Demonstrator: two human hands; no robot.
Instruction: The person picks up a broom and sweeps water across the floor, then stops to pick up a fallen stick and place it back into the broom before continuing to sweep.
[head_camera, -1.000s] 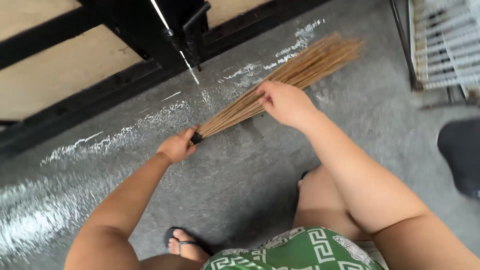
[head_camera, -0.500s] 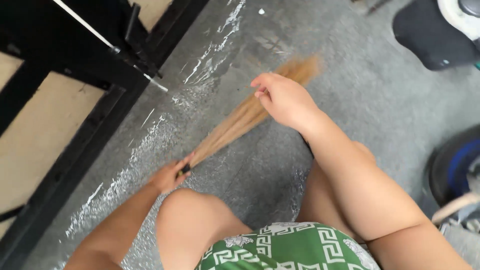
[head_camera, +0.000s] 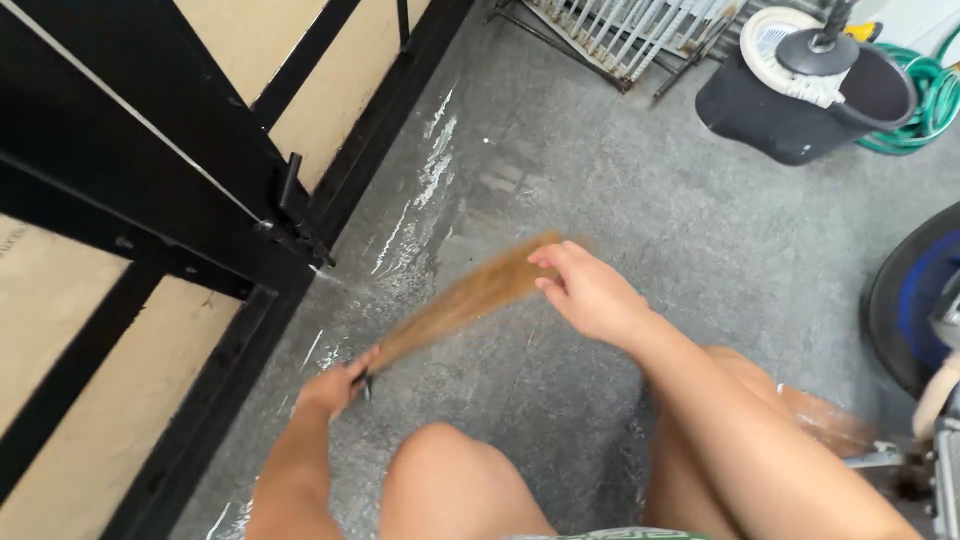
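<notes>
A bundle of thin brown broom sticks (head_camera: 460, 300) slants over the wet grey floor, blurred by motion. My left hand (head_camera: 335, 385) is closed around its bound lower end near a dark band. My right hand (head_camera: 590, 295) rests on the splayed upper end of the sticks, fingers curled over the tips. My bare knees show below the hands, at the bottom of the view.
A black metal gate (head_camera: 200, 190) with a latch runs along the left. A dark mop bucket (head_camera: 800, 100) with a mop head and a green hose (head_camera: 930, 95) stand at the top right. A white rack (head_camera: 620, 30) leans at the top. A dark wheel (head_camera: 910, 300) is at right.
The view has swung and pulled back, showing the bucket and rack. The broom bundle and both hands have shifted lower and closer to the gate; the grip looks unchanged.
</notes>
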